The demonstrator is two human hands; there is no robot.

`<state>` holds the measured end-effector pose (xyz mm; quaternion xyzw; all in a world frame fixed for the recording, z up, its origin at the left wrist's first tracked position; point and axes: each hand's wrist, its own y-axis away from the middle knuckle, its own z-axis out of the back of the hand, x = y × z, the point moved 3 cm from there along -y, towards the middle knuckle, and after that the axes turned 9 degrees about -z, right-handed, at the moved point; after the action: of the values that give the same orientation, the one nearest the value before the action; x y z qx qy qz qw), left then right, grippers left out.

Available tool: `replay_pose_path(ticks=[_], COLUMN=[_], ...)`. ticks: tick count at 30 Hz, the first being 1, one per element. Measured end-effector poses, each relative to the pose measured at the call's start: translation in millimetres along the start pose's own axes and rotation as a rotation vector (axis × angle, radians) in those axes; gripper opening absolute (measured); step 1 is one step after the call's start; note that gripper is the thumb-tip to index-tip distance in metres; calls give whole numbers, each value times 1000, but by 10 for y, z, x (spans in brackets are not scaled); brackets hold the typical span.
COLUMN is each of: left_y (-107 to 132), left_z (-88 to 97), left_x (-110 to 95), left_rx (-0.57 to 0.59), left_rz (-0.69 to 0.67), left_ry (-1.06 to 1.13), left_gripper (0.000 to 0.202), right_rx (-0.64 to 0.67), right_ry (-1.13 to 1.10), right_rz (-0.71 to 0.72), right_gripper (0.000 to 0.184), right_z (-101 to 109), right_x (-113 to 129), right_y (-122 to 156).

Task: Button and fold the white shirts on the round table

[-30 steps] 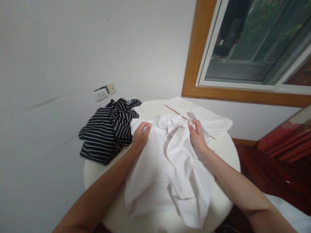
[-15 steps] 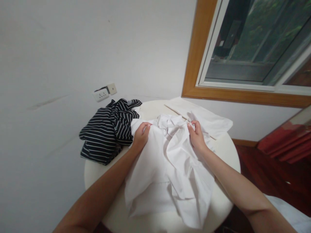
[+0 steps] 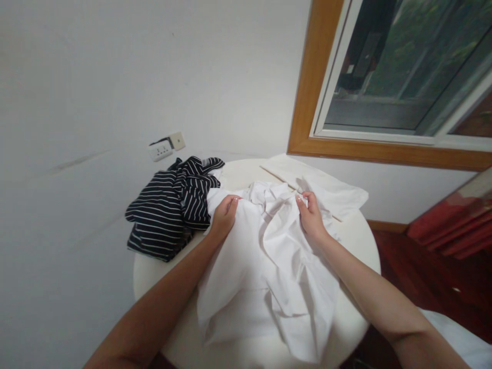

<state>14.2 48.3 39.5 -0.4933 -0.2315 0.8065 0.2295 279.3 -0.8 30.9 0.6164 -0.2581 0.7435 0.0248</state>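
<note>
A crumpled white cloth garment [image 3: 246,246] lies spread over the round white table [image 3: 357,261], its lower part draped toward me. My left hand [image 3: 225,215] pinches its upper left part between thumb and fingers. On the other side, my right hand [image 3: 310,214] grips the upper right part the same way. Between the hands the fabric sags in loose folds. Just left of my left hand rests a bundle of black cloth with white stripes [image 3: 161,205]. The exact kind of the white garment cannot be made out.
Behind my right hand a flat, folded white cloth [image 3: 330,187] lies at the table's back right. A wall socket [image 3: 160,150] sits above the striped bundle. To the right are a wood-framed window [image 3: 384,146] and a red curtain [image 3: 453,225].
</note>
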Motion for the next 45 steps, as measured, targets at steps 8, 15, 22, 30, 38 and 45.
replay_pose_path(ticks=[8, 15, 22, 30, 38, 45], left_y=[6, 5, 7, 10, 15, 12], left_z=[5, 2, -2, -7, -2, -11], left_x=[-26, -30, -17, -29, -55, -52], left_rx=[-3, 4, 11, 16, 18, 17], left_rz=[21, 10, 19, 26, 30, 27], left_ry=[-7, -14, -26, -18, -26, -27], left_gripper=[29, 29, 30, 29, 29, 29], right_rx=[11, 6, 1, 10, 9, 12], right_ry=[-21, -14, -1, -10, -4, -5], right_rz=[-9, 4, -2, -4, 2, -4], right_gripper=[23, 23, 24, 25, 24, 24], right_z=[-6, -8, -6, -10, -10, -8], right_x=[-5, -23, -7, -13, -24, -29], right_y=[3, -4, -2, -6, -7, -7])
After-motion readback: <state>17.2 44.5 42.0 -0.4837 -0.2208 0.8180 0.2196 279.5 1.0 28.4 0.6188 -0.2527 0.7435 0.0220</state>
